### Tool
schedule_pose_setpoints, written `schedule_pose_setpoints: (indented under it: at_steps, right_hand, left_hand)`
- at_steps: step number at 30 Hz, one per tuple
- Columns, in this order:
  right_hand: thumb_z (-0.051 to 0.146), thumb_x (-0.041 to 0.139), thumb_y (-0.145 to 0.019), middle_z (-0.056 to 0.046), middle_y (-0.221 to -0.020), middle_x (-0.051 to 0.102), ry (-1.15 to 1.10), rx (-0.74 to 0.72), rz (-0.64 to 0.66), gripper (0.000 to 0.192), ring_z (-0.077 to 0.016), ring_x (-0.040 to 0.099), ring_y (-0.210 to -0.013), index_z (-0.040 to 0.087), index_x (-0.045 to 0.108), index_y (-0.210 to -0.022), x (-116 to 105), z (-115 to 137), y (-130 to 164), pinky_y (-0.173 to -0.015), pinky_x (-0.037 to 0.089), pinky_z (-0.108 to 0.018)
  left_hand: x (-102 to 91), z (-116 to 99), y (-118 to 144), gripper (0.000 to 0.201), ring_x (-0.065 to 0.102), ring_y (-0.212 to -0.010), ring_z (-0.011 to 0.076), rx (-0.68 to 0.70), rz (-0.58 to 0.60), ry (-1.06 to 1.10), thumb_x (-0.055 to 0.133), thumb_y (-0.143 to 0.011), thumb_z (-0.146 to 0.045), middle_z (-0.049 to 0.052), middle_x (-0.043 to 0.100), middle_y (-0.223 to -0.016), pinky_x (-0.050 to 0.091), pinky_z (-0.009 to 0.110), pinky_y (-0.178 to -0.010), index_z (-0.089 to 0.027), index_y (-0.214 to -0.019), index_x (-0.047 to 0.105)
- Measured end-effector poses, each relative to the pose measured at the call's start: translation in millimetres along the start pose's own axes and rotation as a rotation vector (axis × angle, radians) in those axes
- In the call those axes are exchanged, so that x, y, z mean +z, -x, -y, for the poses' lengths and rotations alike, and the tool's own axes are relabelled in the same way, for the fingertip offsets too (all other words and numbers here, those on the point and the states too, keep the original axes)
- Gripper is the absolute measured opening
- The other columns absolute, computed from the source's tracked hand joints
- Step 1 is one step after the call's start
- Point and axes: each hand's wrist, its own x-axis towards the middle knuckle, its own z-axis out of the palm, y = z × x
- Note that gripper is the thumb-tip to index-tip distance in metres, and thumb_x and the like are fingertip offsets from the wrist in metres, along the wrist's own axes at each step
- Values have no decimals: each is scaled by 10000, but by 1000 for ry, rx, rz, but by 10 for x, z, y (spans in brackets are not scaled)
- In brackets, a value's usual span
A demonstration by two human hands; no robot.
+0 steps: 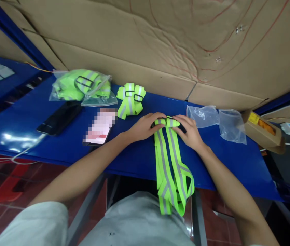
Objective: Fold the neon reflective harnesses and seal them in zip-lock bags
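A neon-yellow reflective strap (164, 153) with grey stripes hangs in loops from the table's front edge toward my lap. At its top end, my left hand (148, 125) pinches the strap between thumb and fingers. My right hand (188, 131) grips the same end from the other side, beside a dark buckle (169, 118). The fingertips of both hands are close together, and parts of the buckle are hidden behind them. Behind my left hand lies a folded bundle of the same strap (130, 102) with black buckles on it.
On the blue table (134, 153), a clear bag of straps (83, 85) lies at the back left. Nearer are a black phone (59, 119) on a white cable and a lit phone (100, 127). Clear plastic bags (203, 117) and an open cardboard box (262, 131) stand right, before a cardboard wall (134, 44).
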Motion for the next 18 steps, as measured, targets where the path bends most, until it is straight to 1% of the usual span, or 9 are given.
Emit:
schedule_pose_setpoints:
  at_steps: [2, 3, 4, 6, 8, 11, 13, 16, 18]
  right_hand:
    - [679, 483, -1070, -95, -1126, 781, -75, 49, -34, 529, -288, 720, -1102, 226, 755, -1104, -31, 27, -4, -1064, 520, -456]
    - [693, 445, -1079, -62, -929, 759, -95, 78, -38, 570, -245, 714, -919, 218, 731, -944, -34, 36, 3, -930, 553, -401]
    - [699, 407, -1088, -32, -772, 695, -103, 101, -35, 616, -208, 667, -765, 216, 680, -819, -27, 43, 14, -794, 546, -353]
    - [696, 383, -1095, -3, -638, 598, -100, 130, -32, 649, -173, 576, -621, 219, 607, -716, 12, 59, 36, -641, 486, -312]
    - [688, 419, -1086, -36, -757, 677, -78, 139, -73, 601, -195, 620, -689, 209, 667, -818, 54, 90, 47, -692, 511, -334]
    - [622, 438, -1096, -139, -1163, 746, -44, 100, -140, 519, -282, 703, -1053, 193, 726, -1150, 46, 158, 60, -984, 539, -437]
    - [586, 472, -1098, -137, -1310, 729, -22, 1, -58, 468, -309, 669, -1255, 228, 729, -1253, -9, 182, 79, -1128, 483, -488]
    - [651, 617, -1026, -121, -1501, 664, 24, -146, 213, 529, -352, 586, -1434, 277, 695, -1392, -83, 138, 123, -1225, 412, -562]
    - [700, 673, -974, -132, -1580, 604, 24, -139, 323, 673, -373, 545, -1488, 290, 615, -1505, -99, 77, 148, -1241, 401, -595]
  left_hand:
    - [29, -67, -4, 445, 723, -878, 183, -76, -16, 124, 512, -1081, -562, 60, 770, -1118, 579, 306, -784, -226, -1342, 643]
    - [55, -97, -7, 459, 676, -733, 153, -115, -16, 166, 489, -1084, -589, 32, 759, -989, 543, 280, -680, -230, -1320, 650]
    - [88, -122, -14, 458, 633, -659, 138, -143, -21, 175, 474, -1087, -596, 12, 738, -905, 517, 269, -634, -232, -1295, 657]
    - [164, -149, -30, 408, 640, -697, 142, -156, -51, 114, 487, -1087, -554, 25, 736, -938, 540, 279, -686, -220, -1231, 672]
    - [217, -159, -42, 347, 690, -865, 171, -138, -116, 14, 489, -1092, -471, 82, 733, -1118, 575, 321, -829, -193, -1176, 680]
    - [183, -172, -18, 351, 683, -1146, 239, -45, -120, -125, 462, -1104, -435, 131, 683, -1280, 544, 412, -1047, -186, -1188, 695]
    - [95, -170, 23, 391, 635, -1280, 275, 72, 38, -159, 553, -1068, -520, 130, 661, -1351, 497, 458, -1146, -214, -1269, 693]
    - [-22, -128, 79, 662, 592, -1358, 341, 130, 312, -164, 777, -888, -664, 138, 605, -1438, 450, 550, -1209, -256, -1395, 655]
    - [-43, -91, 94, 709, 586, -1372, 357, 102, 369, -174, 806, -863, -659, 147, 584, -1448, 450, 566, -1208, -257, -1424, 642]
